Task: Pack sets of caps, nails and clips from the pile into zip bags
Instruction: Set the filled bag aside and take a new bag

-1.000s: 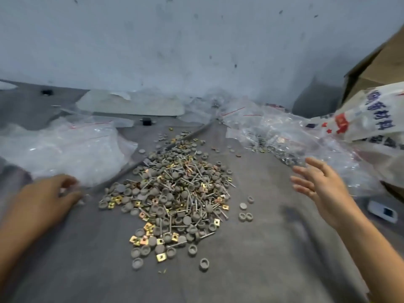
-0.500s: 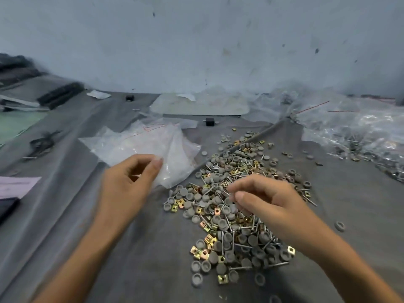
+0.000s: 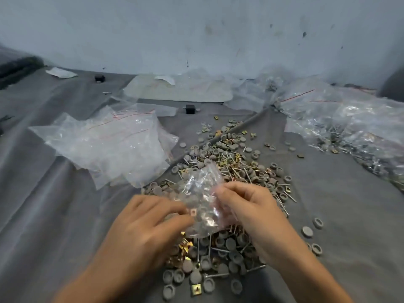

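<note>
I have one small clear zip bag (image 3: 200,200) between my two hands, just above the near half of the pile (image 3: 231,167); my left hand (image 3: 148,224) pinches its left edge with thumb and fingertips, and my right hand (image 3: 251,213) has its fingers curled onto the right edge, so both are clamped on the same bag; the bag is crumpled and motion-blurred, and whether anything is inside it I cannot tell, since the grey caps seen through the film may belong to the pile beneath

The pile spreads over the grey cloth worktop (image 3: 54,215) from under my wrists towards the wall; it mixes round grey caps, thin metal nails and brass-coloured square clips, too many and too tangled to count; one brass clip (image 3: 196,289) lies alone at the near edge, and at least three loose caps (image 3: 307,231) lie apart from the heap, just right of my right hand

To the left of the pile, beyond my left hand, a loose heap of empty zip bags (image 3: 105,147) shows thin red lines at the seals; on the far right a mound of filled bags (image 3: 349,127) holds the same mixed parts; more flat bags (image 3: 181,88) lie by the wall; two small black blocks sit on the cloth, one (image 3: 190,109) just behind the pile and one (image 3: 100,78) further back on the left
</note>
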Motion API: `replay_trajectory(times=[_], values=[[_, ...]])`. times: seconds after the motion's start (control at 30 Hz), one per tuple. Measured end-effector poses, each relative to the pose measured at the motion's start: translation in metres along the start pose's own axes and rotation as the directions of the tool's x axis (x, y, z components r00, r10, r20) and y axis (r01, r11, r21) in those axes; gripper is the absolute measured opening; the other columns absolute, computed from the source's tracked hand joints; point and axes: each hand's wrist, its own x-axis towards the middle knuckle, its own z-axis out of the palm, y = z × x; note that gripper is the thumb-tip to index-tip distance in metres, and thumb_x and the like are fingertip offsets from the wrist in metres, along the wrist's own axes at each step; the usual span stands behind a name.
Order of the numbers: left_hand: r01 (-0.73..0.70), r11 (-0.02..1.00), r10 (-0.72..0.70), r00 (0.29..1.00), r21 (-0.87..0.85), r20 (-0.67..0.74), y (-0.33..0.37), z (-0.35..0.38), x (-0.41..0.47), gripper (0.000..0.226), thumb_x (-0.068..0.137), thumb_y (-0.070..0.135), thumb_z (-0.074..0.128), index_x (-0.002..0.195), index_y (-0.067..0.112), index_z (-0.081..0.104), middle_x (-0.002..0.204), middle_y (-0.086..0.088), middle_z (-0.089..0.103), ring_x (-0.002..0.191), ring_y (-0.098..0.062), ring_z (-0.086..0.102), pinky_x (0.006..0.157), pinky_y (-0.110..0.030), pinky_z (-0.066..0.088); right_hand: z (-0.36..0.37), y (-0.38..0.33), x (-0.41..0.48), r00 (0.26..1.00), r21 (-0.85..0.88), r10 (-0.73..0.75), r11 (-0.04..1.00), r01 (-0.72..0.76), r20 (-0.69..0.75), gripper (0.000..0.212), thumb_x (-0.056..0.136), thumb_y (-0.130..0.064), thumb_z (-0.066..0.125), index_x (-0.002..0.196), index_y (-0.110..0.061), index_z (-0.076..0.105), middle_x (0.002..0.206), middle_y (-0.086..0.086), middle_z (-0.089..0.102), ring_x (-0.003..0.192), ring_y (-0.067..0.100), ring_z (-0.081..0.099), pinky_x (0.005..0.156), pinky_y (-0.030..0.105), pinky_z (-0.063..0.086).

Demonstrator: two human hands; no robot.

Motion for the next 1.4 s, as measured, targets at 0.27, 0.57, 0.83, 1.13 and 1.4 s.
replay_trajectory(times=[0.27,0.57,0.83,1.13,1.4], values=[[0.352,0.936,-0.352,0.935,-0.015,0.037,0.003,-0.015,0.008,0.033,0.078,0.014,0.059,0.102,0.027,0.078,0.114,0.011,0.071,0.105,-0.024,0.062,0.088,-0.049,0.048,0.011,-0.003,-0.024,1.000,0.147,-0.005,0.989,0.006,-0.011,0.022,0.099,-0.017,0.063,0.082,-0.018,0.077,0.071,0.002,0.065,0.062,0.011,0.058,0.056,0.021,0.051],[0.595,0.490,-0.547,0.779,-0.637,0.306,0.027,-0.016,0.019,0.053,0.057,0.066,0.078,0.103,0.044,0.064,0.080,0.007,0.070,0.065,-0.014,0.059,0.061,-0.030,0.050,0.048,-0.006,-0.031,0.999,0.313,-0.050,0.948,0.051,-0.013,0.019,0.084,-0.027,0.073,0.086,-0.009,0.067,0.075,0.002,0.072,0.063,0.012,0.070,0.054,0.025,0.057],[0.510,0.808,-0.502,0.858,-0.294,0.107,0.033,-0.023,0.021,0.012,0.076,0.039,0.062,0.084,0.032,0.056,0.073,0.019,0.063,0.060,-0.005,0.059,0.055,-0.031,0.049,0.045,0.011,-0.033,0.942,-0.375,-0.231,0.918,0.129,-0.242,0.024,0.077,-0.050,0.068,0.090,-0.032,0.058,0.081,-0.010,0.074,0.072,0.013,0.072,0.068,0.048,0.062],[0.320,0.932,-0.333,0.941,-0.171,-0.060,0.047,-0.018,0.022,0.031,0.084,0.026,0.062,0.115,0.032,0.067,0.073,0.012,0.064,0.069,-0.012,0.060,0.054,-0.032,0.052,0.037,0.015,-0.020,0.954,-0.493,-0.207,0.866,0.076,-0.215,0.019,0.080,-0.044,0.056,0.098,-0.042,0.052,0.084,-0.024,0.069,0.059,0.004,0.066,0.050,0.027,0.052],[0.300,0.949,-0.300,0.954,-0.096,0.007,0.041,-0.029,0.021,0.039,0.081,0.035,0.051,0.116,0.038,0.069,0.055,0.000,0.063,0.046,-0.026,0.059,0.044,-0.034,0.051,0.038,0.004,-0.017,0.990,-0.198,-0.133,0.970,0.139,0.045,0.021,0.097,-0.015,0.063,0.114,-0.026,0.064,0.095,0.003,0.073,0.081,0.025,0.072,0.066,0.051,0.061]])
